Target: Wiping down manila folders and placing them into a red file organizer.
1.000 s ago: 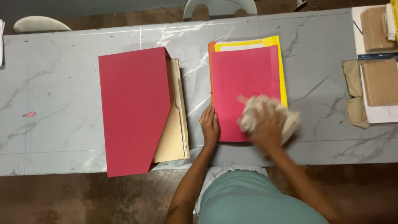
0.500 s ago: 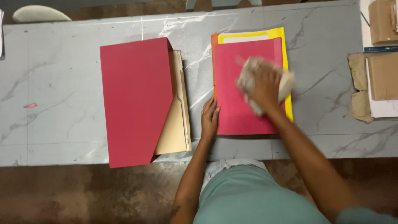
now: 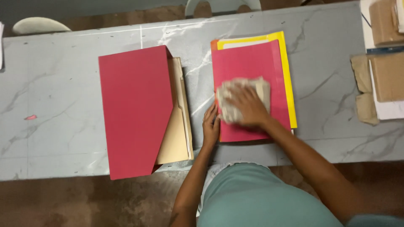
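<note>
Step in hand: wiping the cover of the top folder with a cloth, the stack steadied from its left side
Right hand (image 3: 249, 110): flat on the crumpled grey cloth (image 3: 240, 97), fingers spread over it, pressing rather than clenching; grip neither fully closed nor free, best read as holding the cloth down under the palm
Left hand (image 3: 211, 125): open, fingers resting against the left edge of the pink folder (image 3: 252, 61), grasping nothing
Pink folder: topmost of a stack, lying flat on the grey marbled table (image 3: 63, 105), right of centre
Beneath it: yellow folder (image 3: 286, 75) showing along the top and right; an orange edge (image 3: 214, 44) at the upper left
Left of stack: red file box (image 3: 134, 109) on its side, a tan folder (image 3: 179, 126) inside, apart from the stack
Far right: brown-paper parcels (image 3: 385, 77)
Next move, as judged: firm downward pressure on the cloth, bracing hand kept in place against sliding of the stack
</note>
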